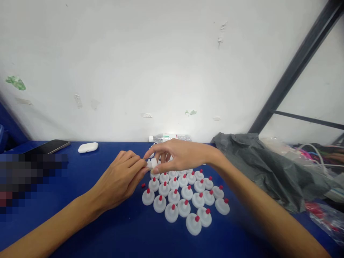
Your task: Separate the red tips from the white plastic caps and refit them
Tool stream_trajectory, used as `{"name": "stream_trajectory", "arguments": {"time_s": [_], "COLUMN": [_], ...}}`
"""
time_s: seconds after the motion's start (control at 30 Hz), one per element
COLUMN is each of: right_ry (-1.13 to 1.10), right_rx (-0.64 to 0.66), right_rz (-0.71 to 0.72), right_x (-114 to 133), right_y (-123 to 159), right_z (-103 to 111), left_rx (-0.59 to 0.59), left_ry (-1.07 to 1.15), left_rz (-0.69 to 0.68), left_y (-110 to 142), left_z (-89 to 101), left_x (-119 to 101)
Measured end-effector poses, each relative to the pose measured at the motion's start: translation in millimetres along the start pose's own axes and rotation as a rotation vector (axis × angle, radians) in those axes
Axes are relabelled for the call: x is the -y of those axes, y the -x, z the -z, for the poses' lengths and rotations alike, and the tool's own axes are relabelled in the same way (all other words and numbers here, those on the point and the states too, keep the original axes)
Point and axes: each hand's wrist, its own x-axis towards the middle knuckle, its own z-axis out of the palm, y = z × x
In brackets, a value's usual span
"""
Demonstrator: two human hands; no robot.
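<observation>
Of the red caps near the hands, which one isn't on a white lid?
The small red cap beside the left hand, at the left edge of the white lids. It lies loose on the blue table; the others sit atop lids.

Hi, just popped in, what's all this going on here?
A person is holding a small white piece at the fingertips of the left hand and right hand, with the fingers partly hiding it. Below and to the right, many white caps with red tips stand on the blue table. One loose red tip lies near the left hand, and a bottle lies behind the right.
</observation>
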Motion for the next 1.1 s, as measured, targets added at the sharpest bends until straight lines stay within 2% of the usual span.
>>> {"name": "stream_trajectory", "arguments": {"time_s": [0.13, 0.23, 0.37, 0.53, 0.6, 0.67, 0.73, 0.8, 0.87, 0.93, 1.0, 1.1], "right_ry": [0.03, 0.163, 0.404, 0.574, 0.614, 0.623, 0.553, 0.518, 0.499, 0.475, 0.468, 0.472], "right_rx": [0.014, -0.064, -0.188, -0.276, -0.324, -0.453, -0.659, -0.86, -0.873, -0.817, -0.761, -0.707], "right_rz": [0.079, 0.137, 0.129, 0.136, 0.139, 0.139, 0.082, -0.019, -0.112, -0.162, -0.18, -0.209], "right_x": [-1.0, 2.1, 12.1, 17.7, 10.3, -6.1, -30.4, -57.3, -80.3, -95.7, -104.0, -110.2], "right_y": [-3.9, -4.6, -2.0, -1.2, 4.3, 16.7, 34.3, 52.2, 66.2, 74.9, 79.5, 83.8], "right_z": [-1.9, 0.2, 2.3, -7.2, -11.2, -13.2, -14.1, -16.0, -19.8, -24.6, -28.4, -30.6], "left_rx": [-0.008, -0.03, -0.048, -0.098, -0.126, -0.157, -0.172, -0.142, -0.045, 0.053, 0.115, 0.164], "left_ry": [0.11, 0.271, 0.635, 0.985, 1.074, 1.107, 1.001, 0.707, 0.373, 0.147, 0.057, 0.047], "left_rz": [0.077, 0.28, 0.551, 0.685, 0.734, 0.764, 0.747, 0.661, 0.496, 0.317, 0.202, 0.131], "left_y": [-2.2, -6.2, -9.9, -11.9, -12.4, -11.6, -9.2, -5.6, -2.5, -0.8, -0.2, 0.5], "left_z": [3.0, 4.3, 5.2, 4.8, 6.0, 8.5, 11.0, 11.7, 9.6, 5.4, 0.7, -4.0], "left_x": [-4.1, -9.4, -16.6, -23.8, -22.6, -16.8, -7.8, 0.8, 5.9, 6.8, 5.5, 4.1]}}
